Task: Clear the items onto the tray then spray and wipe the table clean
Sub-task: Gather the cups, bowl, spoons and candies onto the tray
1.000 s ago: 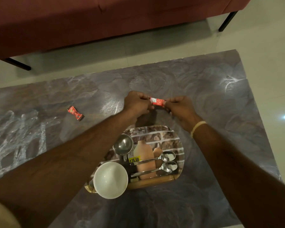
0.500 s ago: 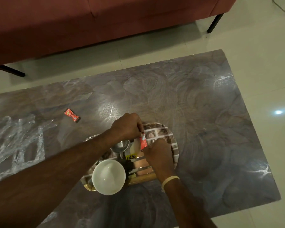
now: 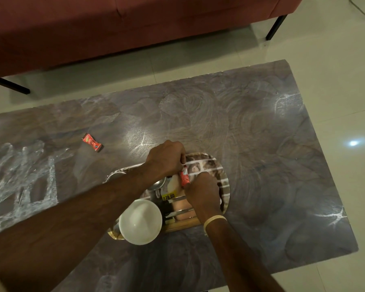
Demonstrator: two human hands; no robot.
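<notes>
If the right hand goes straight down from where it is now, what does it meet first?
Probably the tray with its spoons; the right hand, pinching the red sachet together with the left hand, hangs right over them. Depth is unclear.

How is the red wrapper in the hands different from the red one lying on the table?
The held wrapper hangs over the tray, pinched at its ends by the left hand and right hand; the loose wrapper lies alone on the table, touched by nothing. The held one stands nearly upright; the loose one lies flat and slanted. Both look like small red sweet wrappers.
</notes>
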